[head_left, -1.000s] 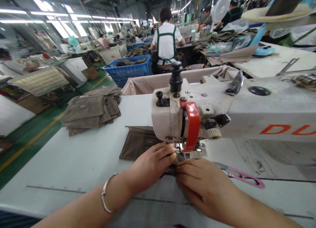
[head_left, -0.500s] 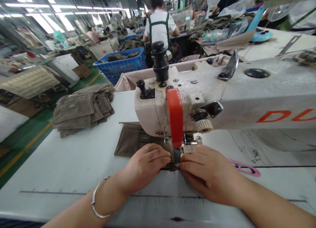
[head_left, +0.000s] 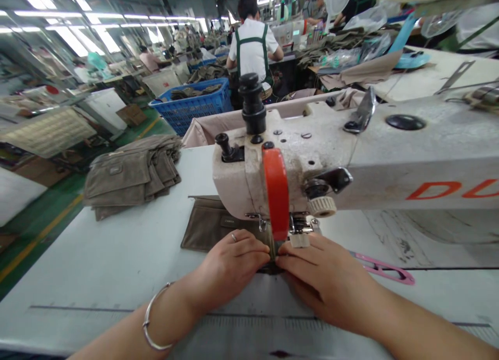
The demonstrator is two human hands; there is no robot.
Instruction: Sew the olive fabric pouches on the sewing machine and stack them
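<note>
My left hand [head_left: 230, 266] and my right hand [head_left: 323, 277] meet fingertip to fingertip just below the needle of a cream sewing machine [head_left: 351, 157] with a red guard [head_left: 276, 194]. Both press with curled fingers on a dark strip of fabric [head_left: 273, 268] at the presser foot; most of it is hidden under my hands. A brown fabric piece [head_left: 210, 222] with a small label lies flat under the machine head, just behind my left hand. A silver bracelet sits on my left wrist.
A stack of brown fabric pieces [head_left: 130, 173] lies at the table's far left. Pink thread snips [head_left: 384, 270] lie right of my right hand. Beyond the table stand a blue basket [head_left: 195, 108] and a seated person [head_left: 253, 48] in a green apron, back turned.
The camera moved left and closer a second ago. Over the last half second my hands stayed at the needle, shifting only slightly.
</note>
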